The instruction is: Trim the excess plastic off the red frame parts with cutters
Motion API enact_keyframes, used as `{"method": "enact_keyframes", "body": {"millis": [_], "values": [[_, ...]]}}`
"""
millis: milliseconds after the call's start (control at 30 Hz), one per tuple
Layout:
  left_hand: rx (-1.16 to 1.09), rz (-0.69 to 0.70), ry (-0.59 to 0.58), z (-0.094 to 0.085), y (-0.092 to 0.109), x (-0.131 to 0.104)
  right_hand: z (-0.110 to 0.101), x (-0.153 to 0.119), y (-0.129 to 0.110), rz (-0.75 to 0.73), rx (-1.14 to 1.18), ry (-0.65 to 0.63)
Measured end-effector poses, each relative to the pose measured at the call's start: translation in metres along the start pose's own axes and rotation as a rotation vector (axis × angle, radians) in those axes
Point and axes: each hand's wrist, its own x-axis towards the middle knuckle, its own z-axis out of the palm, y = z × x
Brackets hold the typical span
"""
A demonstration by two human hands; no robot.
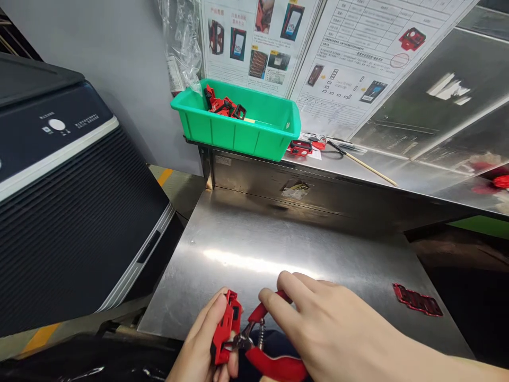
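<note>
My left hand (204, 342) is closed around a red and black plastic part (226, 326), thumb along its upper edge, close to the front edge of the metal table. In my right hand (318, 318) is a pair of red-handled nippers (274, 366), with a coil spring between the handles. The jaws touch the lower end of the plastic part; just what lies between them is too small to tell. To the right, a flat dark-red moulded piece (417, 300) rests on the table, apart from both hands.
A green bin (238, 132) holding several red and black parts stands on the raised metal shelf (358, 183). Beside it lie another red part (300, 147) and a thin wooden stick (369, 168). A large dark machine (79, 228) stands left of the table (318, 246).
</note>
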Motion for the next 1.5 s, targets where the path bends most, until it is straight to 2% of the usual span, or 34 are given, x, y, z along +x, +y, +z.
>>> {"method": "enact_keyframes", "body": {"millis": [300, 600, 1000, 1233, 1500], "values": [[0.028, -0.008, -0.013, -0.002, 0.002, -0.001, -0.005, -0.003, 0.002, -0.017, -0.018, 0.058], [0.051, -0.003, -0.047, -0.003, 0.002, -0.001, 0.001, -0.002, 0.001, -0.047, -0.04, 0.057], [0.033, -0.002, -0.026, -0.001, 0.002, -0.001, 0.005, -0.002, -0.001, -0.067, -0.088, 0.092], [0.078, -0.01, -0.008, 0.0, 0.005, -0.002, 0.005, -0.004, -0.005, -0.118, -0.186, 0.175], [0.072, -0.003, -0.005, 0.0, 0.005, -0.001, 0.007, -0.006, -0.007, -0.102, -0.202, 0.211]]}}
